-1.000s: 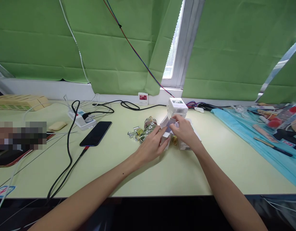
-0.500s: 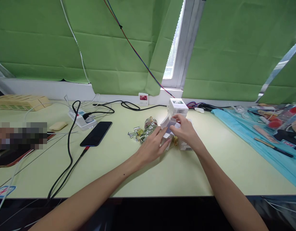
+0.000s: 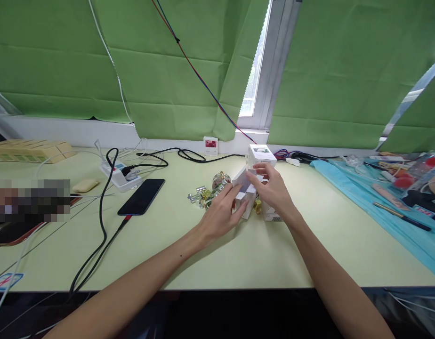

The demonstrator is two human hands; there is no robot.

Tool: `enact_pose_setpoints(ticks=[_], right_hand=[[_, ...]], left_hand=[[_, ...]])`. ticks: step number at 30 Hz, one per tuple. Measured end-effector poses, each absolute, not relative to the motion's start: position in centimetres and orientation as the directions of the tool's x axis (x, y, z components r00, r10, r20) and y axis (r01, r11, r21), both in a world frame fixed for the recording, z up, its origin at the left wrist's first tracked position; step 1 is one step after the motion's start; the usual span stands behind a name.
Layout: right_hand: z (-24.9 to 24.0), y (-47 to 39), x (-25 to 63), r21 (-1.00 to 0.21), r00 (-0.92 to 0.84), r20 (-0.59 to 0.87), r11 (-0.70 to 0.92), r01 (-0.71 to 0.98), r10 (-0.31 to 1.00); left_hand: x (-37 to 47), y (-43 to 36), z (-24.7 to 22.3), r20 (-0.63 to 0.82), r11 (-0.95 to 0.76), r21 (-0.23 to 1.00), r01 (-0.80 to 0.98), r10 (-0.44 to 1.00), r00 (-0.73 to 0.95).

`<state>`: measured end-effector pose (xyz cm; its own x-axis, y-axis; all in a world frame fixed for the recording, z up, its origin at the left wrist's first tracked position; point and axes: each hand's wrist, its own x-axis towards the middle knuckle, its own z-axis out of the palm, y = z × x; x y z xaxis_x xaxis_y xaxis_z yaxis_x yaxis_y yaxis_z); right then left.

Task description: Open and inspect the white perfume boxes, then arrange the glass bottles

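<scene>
A small white cardboard box (image 3: 246,207) stands on the table with its flap raised. My left hand (image 3: 221,210) is closed round its left side. My right hand (image 3: 270,188) has its fingertips on the raised flap (image 3: 244,180) from the right. Directly behind is a stack of similar white boxes (image 3: 261,153), partly covered by my right hand. Another white box (image 3: 272,215) sits below my right wrist. Left of my left hand lie small clear glass and gold-coloured pieces (image 3: 199,194) and a round glass item (image 3: 221,179). A gold piece (image 3: 257,206) shows between the boxes.
A black phone (image 3: 141,197) on a cable and a white power strip (image 3: 120,175) lie to the left. Blue sheeting (image 3: 373,202) with a pen and clutter covers the right side. Another person's blurred hand shows at far left. Cables run along the back.
The box's flap now stands higher and more open to view. My right hand has shifted slightly, its fingers straighter; my left hand stays at the box.
</scene>
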<state>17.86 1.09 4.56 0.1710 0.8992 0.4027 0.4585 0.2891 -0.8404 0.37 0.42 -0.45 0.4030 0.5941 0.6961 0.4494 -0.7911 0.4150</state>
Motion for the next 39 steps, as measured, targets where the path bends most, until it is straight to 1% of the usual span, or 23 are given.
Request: enact_pose_setpoints(ticks=[4,7,9,12,14,16,19,22,27,39], right_hand=[[4.6,1.3,17.8,-0.857,0.211,0.460,0.369,0.361,0.862],[4.4,1.6,17.9,-0.841,0.215,0.496,0.404,0.359,0.842],[4.4,1.5,17.9,-0.830,0.190,0.504,0.412,0.376,0.842],[4.5,1.0,17.8,-0.810,0.112,0.502,0.421,0.409,0.858],[4.7,0.6,17.6,-0.784,0.041,0.499,0.431,0.447,0.866],[4.9,0.2,17.6,-0.754,-0.048,0.491,0.452,0.478,0.870],[5.0,-0.1,17.5,-0.704,-0.171,0.483,0.497,0.507,0.859],[4.9,-0.1,17.4,-0.651,-0.223,0.506,0.539,0.535,0.833],[4.5,0.1,17.4,-0.601,-0.239,0.554,0.582,0.548,0.798],[4.2,0.5,17.7,-0.501,-0.268,0.600,0.616,0.608,0.753]], left_hand=[[0.4,0.4,0.0,0.777,-0.793,0.443,0.418,0.572,0.264],[0.5,0.2,0.6,0.799,-0.769,0.526,0.364,0.593,0.097],[0.6,0.0,1.0,0.756,-0.727,0.624,0.286,0.654,0.015],[0.6,0.0,1.5,0.644,-0.634,0.764,0.121,0.763,-0.065],[0.6,0.1,1.8,0.566,-0.568,0.823,0.007,0.819,-0.097],[0.5,0.3,1.9,0.509,-0.519,0.852,-0.067,0.852,-0.118],[0.3,0.7,2.0,0.472,-0.487,0.868,-0.100,0.871,-0.138],[0.2,0.9,1.9,0.470,-0.484,0.869,-0.102,0.872,-0.136],[0.3,0.9,1.8,0.512,-0.522,0.848,-0.091,0.851,-0.117],[0.5,0.6,2.0,0.525,-0.526,0.841,-0.128,0.850,-0.049]])
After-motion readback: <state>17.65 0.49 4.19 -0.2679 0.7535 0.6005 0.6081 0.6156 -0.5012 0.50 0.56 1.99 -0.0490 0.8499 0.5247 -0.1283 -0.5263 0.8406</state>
